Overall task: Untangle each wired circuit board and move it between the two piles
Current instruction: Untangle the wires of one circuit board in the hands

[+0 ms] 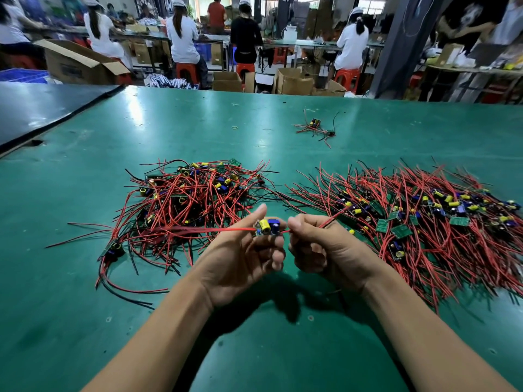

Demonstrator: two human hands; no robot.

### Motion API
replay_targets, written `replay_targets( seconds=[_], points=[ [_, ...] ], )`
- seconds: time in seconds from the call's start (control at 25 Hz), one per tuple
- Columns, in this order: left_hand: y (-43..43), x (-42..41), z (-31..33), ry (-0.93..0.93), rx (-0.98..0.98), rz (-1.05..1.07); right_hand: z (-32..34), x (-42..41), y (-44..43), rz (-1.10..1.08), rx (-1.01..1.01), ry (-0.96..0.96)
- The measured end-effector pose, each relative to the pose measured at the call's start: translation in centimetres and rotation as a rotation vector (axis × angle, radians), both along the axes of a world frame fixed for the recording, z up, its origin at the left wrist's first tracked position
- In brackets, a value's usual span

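Two hands are working over the desk (85, 306) in the head view, in the gap between two piles. The left hand (243, 250) is holding a board (267, 226) in curled fingers, thumb raised. The right hand (319, 247) is pinching a wire (334, 217) just beside the board's right edge, its other fingers curled in.

Likely risk: a lead (220, 230), blurred here, is running from the board towards the left pile (192, 199). If its end is caught there, further pulling is apt to drag neighbouring boards along or strain the solder joint.

The board is sitting between both hands, touching the left fingers, lifted off the desk and nearer the left pile than the right pile (424, 216). A stray cluster (314, 128) is lying well apart, farther back.
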State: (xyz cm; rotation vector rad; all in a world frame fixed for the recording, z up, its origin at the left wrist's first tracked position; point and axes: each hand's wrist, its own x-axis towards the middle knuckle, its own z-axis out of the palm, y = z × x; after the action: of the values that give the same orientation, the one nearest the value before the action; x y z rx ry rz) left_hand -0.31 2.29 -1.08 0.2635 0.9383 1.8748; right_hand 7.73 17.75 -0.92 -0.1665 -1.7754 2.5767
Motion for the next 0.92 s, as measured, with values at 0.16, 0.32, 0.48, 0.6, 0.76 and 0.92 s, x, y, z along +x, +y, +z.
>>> replay_targets(
  seconds=[0.16, 0.32, 0.48, 0.6, 0.76, 0.92],
  points=[
    [0.1, 0.1, -0.3, 0.131, -0.026, -0.012, -0.5, -0.5, 0.7, -0.082, 0.021, -0.05],
    [0.6, 0.2, -1.1, 0.241, -0.115, 0.069, -1.1, -0.6, 0.8, -0.152, 0.111, -0.082],
    [0.8, 0.3, -1.7, 0.362, -0.219, 0.142, -1.4, -0.5, 0.5, -0.225, 0.332, -0.069],
    [0.9, 0.3, -1.8, 0.401, -0.259, 0.159, -1.4, -0.5, 0.6, -0.278, 0.371, -0.084],
    [1.0, 0.3, -1.5, 0.402, -0.306, 0.165, -1.6, -0.6, 0.3, -0.232, 0.121, -0.122],
    [1.3, 0.6, -1.2, 0.429, -0.33, 0.171, -2.0, -1.0, -0.3, -0.21, 0.076, -0.114]
  ],
)
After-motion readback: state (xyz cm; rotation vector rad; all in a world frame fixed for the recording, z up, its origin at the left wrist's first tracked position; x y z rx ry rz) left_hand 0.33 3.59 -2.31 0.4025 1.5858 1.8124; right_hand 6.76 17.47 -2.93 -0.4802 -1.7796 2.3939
